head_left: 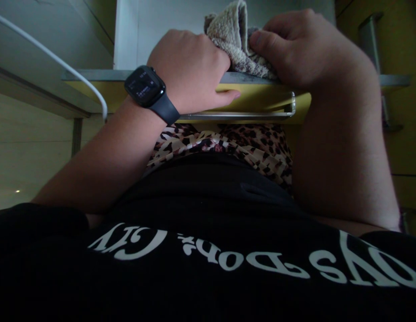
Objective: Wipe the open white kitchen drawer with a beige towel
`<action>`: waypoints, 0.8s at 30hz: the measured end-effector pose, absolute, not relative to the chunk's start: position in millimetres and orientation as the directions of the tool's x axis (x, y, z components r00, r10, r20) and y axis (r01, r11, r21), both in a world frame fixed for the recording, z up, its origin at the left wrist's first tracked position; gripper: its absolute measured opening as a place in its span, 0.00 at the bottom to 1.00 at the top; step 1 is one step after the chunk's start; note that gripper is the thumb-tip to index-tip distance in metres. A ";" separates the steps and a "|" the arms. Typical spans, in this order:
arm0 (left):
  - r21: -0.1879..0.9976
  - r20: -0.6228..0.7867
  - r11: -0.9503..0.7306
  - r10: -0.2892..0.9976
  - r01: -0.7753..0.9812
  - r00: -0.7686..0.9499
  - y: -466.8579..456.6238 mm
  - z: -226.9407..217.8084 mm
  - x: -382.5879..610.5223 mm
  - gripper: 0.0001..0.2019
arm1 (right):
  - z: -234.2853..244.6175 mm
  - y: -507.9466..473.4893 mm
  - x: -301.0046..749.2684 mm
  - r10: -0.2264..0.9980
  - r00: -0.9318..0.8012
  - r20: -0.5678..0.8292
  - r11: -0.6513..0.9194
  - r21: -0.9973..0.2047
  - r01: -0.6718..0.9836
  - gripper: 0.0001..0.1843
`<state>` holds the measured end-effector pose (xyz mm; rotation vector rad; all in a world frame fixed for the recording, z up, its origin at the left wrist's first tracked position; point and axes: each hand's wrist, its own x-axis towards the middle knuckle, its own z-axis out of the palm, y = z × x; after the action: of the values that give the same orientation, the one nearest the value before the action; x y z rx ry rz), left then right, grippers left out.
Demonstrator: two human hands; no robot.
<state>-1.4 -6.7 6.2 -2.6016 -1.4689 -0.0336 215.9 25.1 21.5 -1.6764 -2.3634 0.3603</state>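
A grey-beige terry cloth (236, 44) is bunched up at the top edge of the yellow drawer front (261, 94). My right hand (298, 49) grips the cloth, with the thumb pressed against its right side. Beside the cloth on the left, my left hand (194, 67) lies over the same edge. Its thumb rests along the outer face, while the other fingers bend over to the inside and are mostly hidden. The white drawer interior (174, 15) shows behind both hands. A dark smartwatch (145, 86) sits on my left wrist.
A metal bar handle (241, 115) juts from the drawer front towards my body. A white cable (53, 56) runs down at the left. Yellow cabinet fronts with another metal handle (370, 40) stand at the right. Pale floor tiles (27, 120) lie at the left.
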 end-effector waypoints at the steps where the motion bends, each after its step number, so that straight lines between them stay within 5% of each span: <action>1: -0.119 0.098 -0.510 0.848 0.852 0.522 -6.7 6.2 -1.4 0.38 | 21.5 25.0 215.9 0.944 -0.327 0.039 0.321 -0.327 0.889 0.23; 24: -0.098 0.135 -0.538 0.826 0.837 0.547 -6.3 5.8 -1.0 0.37 | 19.7 25.2 215.9 0.950 -0.311 0.029 0.304 -0.322 0.897 0.26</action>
<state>-1.0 -6.3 5.8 -2.6281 -1.4236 -0.1088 215.9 25.2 19.7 -1.6980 -2.3556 0.3645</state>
